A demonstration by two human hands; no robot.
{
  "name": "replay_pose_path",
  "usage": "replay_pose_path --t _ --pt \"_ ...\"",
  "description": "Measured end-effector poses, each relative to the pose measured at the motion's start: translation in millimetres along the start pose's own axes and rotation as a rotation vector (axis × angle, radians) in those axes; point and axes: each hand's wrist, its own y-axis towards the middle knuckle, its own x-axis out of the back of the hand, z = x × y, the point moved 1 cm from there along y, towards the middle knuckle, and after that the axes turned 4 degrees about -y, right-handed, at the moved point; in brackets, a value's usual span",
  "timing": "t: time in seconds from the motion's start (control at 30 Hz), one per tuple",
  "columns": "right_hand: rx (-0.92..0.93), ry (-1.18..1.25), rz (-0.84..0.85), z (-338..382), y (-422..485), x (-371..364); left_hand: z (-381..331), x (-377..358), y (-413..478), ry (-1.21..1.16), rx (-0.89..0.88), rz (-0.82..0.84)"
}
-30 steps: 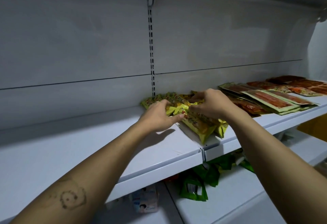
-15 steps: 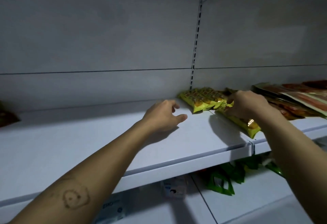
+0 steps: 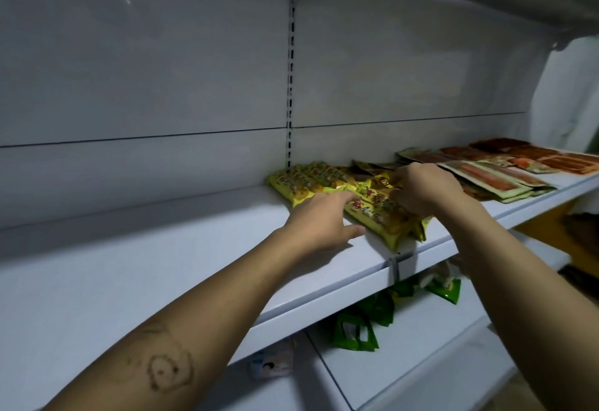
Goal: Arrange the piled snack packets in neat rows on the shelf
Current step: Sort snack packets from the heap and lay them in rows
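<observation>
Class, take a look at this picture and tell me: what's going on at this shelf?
A person is tidying snack packets on a white shelf. The right hand pinches the far end of a yellow packet lying near the shelf's front edge, while the left hand touches its side with straight fingers. A short row of yellow packets lies behind it, and flat packets sit further right.

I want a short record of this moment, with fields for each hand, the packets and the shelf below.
left hand: straight fingers touch the yellow pile
right hand: fingers curled on the top of the yellow pile
yellow row: side by side, near the back wall
red packets: flat, overlapping, right of the pile
lower shelf: green packets
</observation>
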Motion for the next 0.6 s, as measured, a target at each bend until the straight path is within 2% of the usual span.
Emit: replay_pose_path --t 0.2,0.3,0.6 --pt "0.103 0.077 0.092 -21 21 -17 -13 -16 31 0.151 -0.073 0.015" --pt "0.153 0.118 0.118 -25 28 -23 -12 -26 41 0.159 -0.104 0.101" --pt "0.212 0.178 0.059 -40 36 -30 -12 -36 58 0.205 -0.118 0.078"
